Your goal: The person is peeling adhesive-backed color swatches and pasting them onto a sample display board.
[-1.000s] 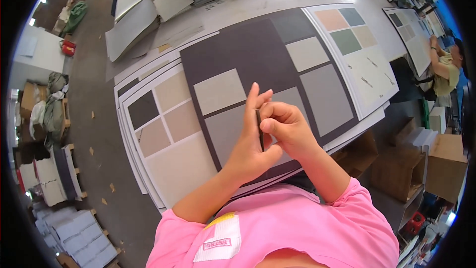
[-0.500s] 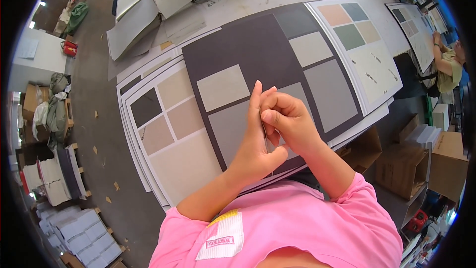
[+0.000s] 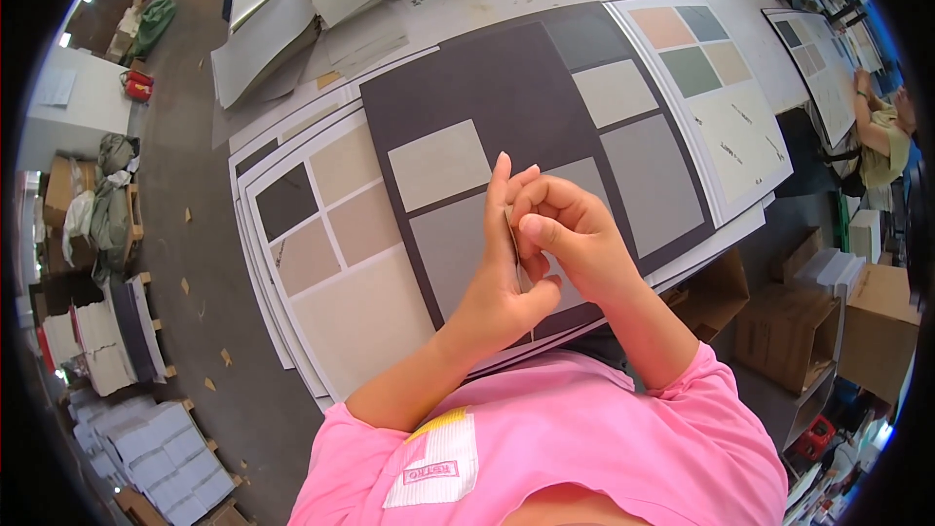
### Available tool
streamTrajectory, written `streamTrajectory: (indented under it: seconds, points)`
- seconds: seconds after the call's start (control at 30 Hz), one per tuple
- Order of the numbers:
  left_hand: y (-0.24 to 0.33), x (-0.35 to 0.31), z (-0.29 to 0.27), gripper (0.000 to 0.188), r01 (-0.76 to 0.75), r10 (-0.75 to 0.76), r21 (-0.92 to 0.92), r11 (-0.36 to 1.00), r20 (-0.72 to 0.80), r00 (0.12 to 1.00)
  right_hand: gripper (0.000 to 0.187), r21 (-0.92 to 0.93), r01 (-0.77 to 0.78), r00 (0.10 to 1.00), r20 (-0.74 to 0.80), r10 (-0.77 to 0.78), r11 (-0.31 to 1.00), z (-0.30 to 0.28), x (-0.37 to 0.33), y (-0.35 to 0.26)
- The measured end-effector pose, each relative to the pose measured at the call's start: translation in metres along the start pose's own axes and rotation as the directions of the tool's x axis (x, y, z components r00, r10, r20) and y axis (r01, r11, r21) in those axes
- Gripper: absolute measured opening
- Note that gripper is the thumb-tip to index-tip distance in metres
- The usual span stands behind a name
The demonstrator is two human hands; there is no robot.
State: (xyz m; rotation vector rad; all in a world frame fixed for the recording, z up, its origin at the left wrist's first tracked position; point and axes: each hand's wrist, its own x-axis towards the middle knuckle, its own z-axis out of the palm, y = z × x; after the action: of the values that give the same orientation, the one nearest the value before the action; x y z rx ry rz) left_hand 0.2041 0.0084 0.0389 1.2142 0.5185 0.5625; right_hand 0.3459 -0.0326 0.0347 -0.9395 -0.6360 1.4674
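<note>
Above the middle of a dark sample board (image 3: 458,78) my two hands meet. My left hand (image 3: 504,253) stands on edge, fingers straight and palm turned to the right, its thumb pointing right. A thin card (image 3: 513,234), seen almost edge-on, lies against that palm. The curled fingers of my right hand (image 3: 573,234) press on the card, thumb against index finger. Its face is mostly hidden by the hands. On the dark board are a beige swatch (image 3: 438,166) left of my hands, a pale swatch (image 3: 614,94) beyond them and a grey swatch (image 3: 651,180) to the right.
A white board with beige and black swatches (image 3: 351,312) lies at left, atop other boards. At right is a board with coloured swatches (image 3: 696,73). Grey sheets (image 3: 263,49) are stacked at the far left of the table. Cartons (image 3: 789,321) stand right; a person (image 3: 881,127) works beyond.
My hands stay together in nearly the same place. The right fingers have shifted slightly, and a little more of the card's edge shows between the hands.
</note>
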Motion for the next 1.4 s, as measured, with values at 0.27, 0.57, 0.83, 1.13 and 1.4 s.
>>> streamTrajectory:
  seconds: [0.27,0.57,0.83,1.13,1.4]
  points:
    - [-0.006,-0.001,-0.012,0.1,-0.127,0.173,0.496,0.859,-0.047,0.984,0.013,-0.459,0.097,0.991,-0.042,-0.131,0.883,0.011,-0.013,-0.015]
    - [0.001,-0.001,-0.011,0.1,-0.157,0.225,0.724,0.672,0.002,0.974,0.012,-0.573,-0.012,0.993,-0.103,-0.057,0.819,0.018,-0.018,-0.03]
    - [0.005,-0.002,-0.008,0.102,-0.139,0.191,0.741,0.656,0.016,0.982,0.012,-0.599,0.006,0.996,-0.071,-0.06,0.801,0.015,-0.018,-0.032]
    - [0.002,0.0,-0.005,0.102,-0.215,0.268,0.77,0.6,0.059,0.962,0.01,-0.491,-0.028,0.997,-0.082,-0.014,0.87,0.01,-0.013,-0.023]
    - [0.001,0.006,-0.031,0.05,-0.415,0.42,0.547,0.727,0.124,0.899,0.008,0.218,-0.027,0.996,-0.083,0.046,0.976,-0.006,-0.006,-0.008]
